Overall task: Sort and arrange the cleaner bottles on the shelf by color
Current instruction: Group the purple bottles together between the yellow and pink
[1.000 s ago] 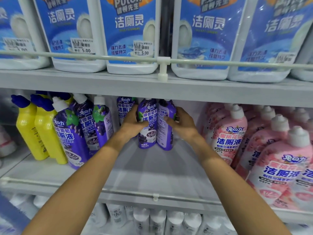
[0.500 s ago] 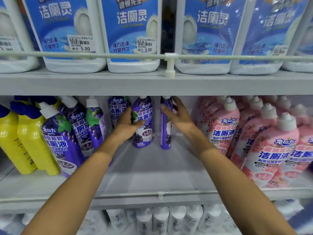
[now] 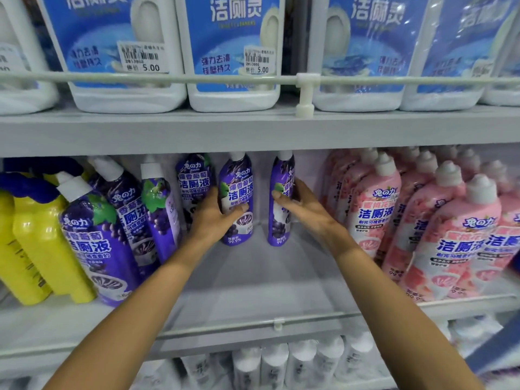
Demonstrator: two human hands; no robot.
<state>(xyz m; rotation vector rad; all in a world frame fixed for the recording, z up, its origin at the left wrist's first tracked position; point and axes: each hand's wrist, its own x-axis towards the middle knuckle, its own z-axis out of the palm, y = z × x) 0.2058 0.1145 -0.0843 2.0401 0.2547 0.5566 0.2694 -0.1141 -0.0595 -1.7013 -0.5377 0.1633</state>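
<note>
On the middle shelf (image 3: 247, 280) two purple cleaner bottles stand upright at the back. My left hand (image 3: 213, 218) grips the left one (image 3: 237, 181), thumb across its front. My right hand (image 3: 302, 205) holds the right one (image 3: 281, 175), turned edge-on, fingers curled round its side. More purple bottles (image 3: 95, 237) stand in a row to the left, yellow bottles (image 3: 36, 243) with blue caps at the far left, and pink bottles (image 3: 450, 235) fill the right side.
A thin rail (image 3: 278, 323) runs along the middle shelf's front edge. Above, large white jugs with blue labels (image 3: 230, 52) sit behind another rail. White bottles (image 3: 281, 364) stand on the shelf below. Bare shelf floor lies between my arms.
The two purple bottles have moved apart, a wider gap now between them. My right hand has gone from resting flat against the right bottle to curling round it.
</note>
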